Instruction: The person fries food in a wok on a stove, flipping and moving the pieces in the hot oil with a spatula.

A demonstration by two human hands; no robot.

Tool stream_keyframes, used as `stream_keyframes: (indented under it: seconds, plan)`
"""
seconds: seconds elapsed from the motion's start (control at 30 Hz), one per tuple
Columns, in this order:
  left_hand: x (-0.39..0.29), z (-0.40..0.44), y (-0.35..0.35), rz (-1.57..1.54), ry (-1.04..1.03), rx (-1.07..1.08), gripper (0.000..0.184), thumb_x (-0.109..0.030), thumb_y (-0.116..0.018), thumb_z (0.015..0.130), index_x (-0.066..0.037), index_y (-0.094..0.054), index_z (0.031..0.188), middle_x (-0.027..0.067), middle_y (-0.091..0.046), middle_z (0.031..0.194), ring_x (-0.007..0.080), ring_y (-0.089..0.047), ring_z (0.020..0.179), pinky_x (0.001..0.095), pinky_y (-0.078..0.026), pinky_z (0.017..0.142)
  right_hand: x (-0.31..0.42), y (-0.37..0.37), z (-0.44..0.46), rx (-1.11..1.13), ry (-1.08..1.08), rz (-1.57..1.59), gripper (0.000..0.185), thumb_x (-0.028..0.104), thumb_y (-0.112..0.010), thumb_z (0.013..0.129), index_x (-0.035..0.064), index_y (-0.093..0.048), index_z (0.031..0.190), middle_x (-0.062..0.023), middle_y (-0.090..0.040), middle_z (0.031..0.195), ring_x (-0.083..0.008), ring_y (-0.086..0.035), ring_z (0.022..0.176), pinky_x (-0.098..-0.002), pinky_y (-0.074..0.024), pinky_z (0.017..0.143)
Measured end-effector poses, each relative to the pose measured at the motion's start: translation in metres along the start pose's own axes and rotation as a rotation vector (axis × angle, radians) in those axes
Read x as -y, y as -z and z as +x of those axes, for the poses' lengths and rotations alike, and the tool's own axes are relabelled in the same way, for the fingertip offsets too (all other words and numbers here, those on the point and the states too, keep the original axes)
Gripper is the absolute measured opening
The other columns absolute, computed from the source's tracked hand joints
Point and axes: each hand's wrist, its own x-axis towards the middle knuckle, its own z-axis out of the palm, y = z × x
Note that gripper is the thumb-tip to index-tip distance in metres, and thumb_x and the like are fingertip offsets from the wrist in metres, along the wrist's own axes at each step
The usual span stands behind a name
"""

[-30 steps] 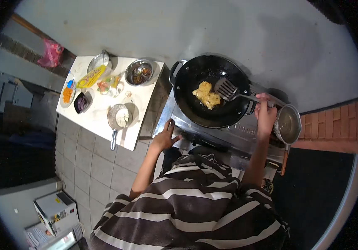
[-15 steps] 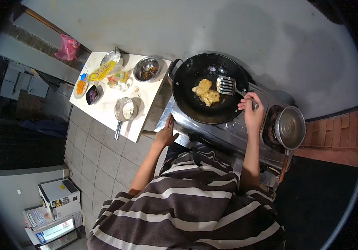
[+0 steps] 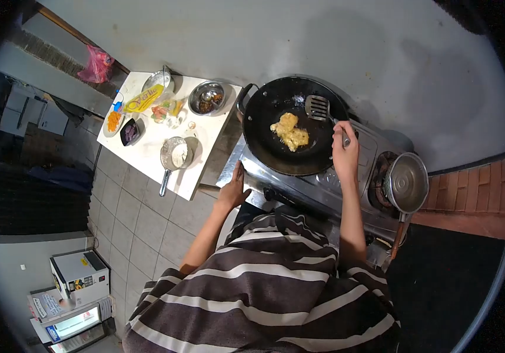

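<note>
A black wok [image 3: 264, 154] sits on the steel stove [image 3: 252, 170], with yellowish battered food [image 3: 289, 133] in its middle. My right hand [image 3: 345, 144] is wrapped round the handle of a slotted metal spatula [image 3: 318, 108]. The spatula's head is over the far right part of the wok, apart from the food. My left hand [image 3: 233, 189] rests at the stove's left front edge, fingers stretched out, holding nothing.
To the left, a white table [image 3: 146, 157] bears a metal bowl [image 3: 206, 98], a handled pan with white powder [image 3: 176, 154], a dark dish [image 3: 129, 132], a plate of orange pieces [image 3: 113, 123] and a yellow packet [image 3: 144, 99]. A saucepan [image 3: 407, 183] stands right.
The spatula has moved away from the food, toward the wok's far side, with my right hand. The view has shifted slightly. My left hand stays by the stove edge.
</note>
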Motion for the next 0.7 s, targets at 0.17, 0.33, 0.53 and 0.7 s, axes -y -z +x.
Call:
stream_keyframes:
  seconds: [0.17,0.33,0.53,0.7]
  plan:
    - [0.004,0.002,-0.007,0.015,-0.013,-0.021,0.095,-0.034,-0.067,0.081,0.004,-0.011,0.148,0.0167,0.003,0.158,0.0404,-0.061,0.105,0.0461,-0.054,0.081,-0.007,-0.005,0.000,-0.005,0.036,-0.025,0.010,0.014,-0.050,0.095,0.0041,-0.051,0.097,-0.0117,-0.057,0.085,-0.0256,-0.058,0.082,-0.0306,-0.0444,0.081]
    - [0.003,-0.001,-0.006,0.061,-0.061,-0.100,0.094,-0.034,-0.066,0.082,0.004,-0.011,0.148,0.0170,0.003,0.158,0.0406,-0.062,0.104,0.0465,-0.054,0.080,-0.015,-0.006,0.001,-0.047,-0.068,-0.072,0.011,0.015,-0.051,0.095,0.0045,-0.054,0.095,-0.0102,-0.057,0.075,-0.0216,-0.059,0.070,-0.0296,-0.0466,0.072]
    - [-0.012,-0.004,0.008,-0.002,0.075,0.047,0.089,-0.030,-0.065,0.083,0.007,-0.015,0.146,0.0183,0.006,0.157,0.0416,-0.065,0.095,0.0470,-0.054,0.079,-0.012,0.000,0.002,-0.004,-0.173,0.213,0.015,0.016,-0.051,0.095,0.0050,-0.059,0.089,-0.0025,-0.056,0.062,-0.0069,-0.052,0.052,-0.0243,-0.0390,0.048]
    - [-0.012,-0.001,0.000,0.043,0.032,-0.042,0.088,-0.027,-0.068,0.079,0.009,-0.020,0.145,0.0195,0.001,0.157,0.0390,-0.064,0.099,0.0465,-0.054,0.080,-0.011,0.009,-0.005,-0.095,-0.181,0.245,0.017,0.017,-0.050,0.095,0.0056,-0.058,0.086,0.0009,-0.050,0.063,-0.0056,-0.045,0.054,-0.0239,-0.0349,0.050]
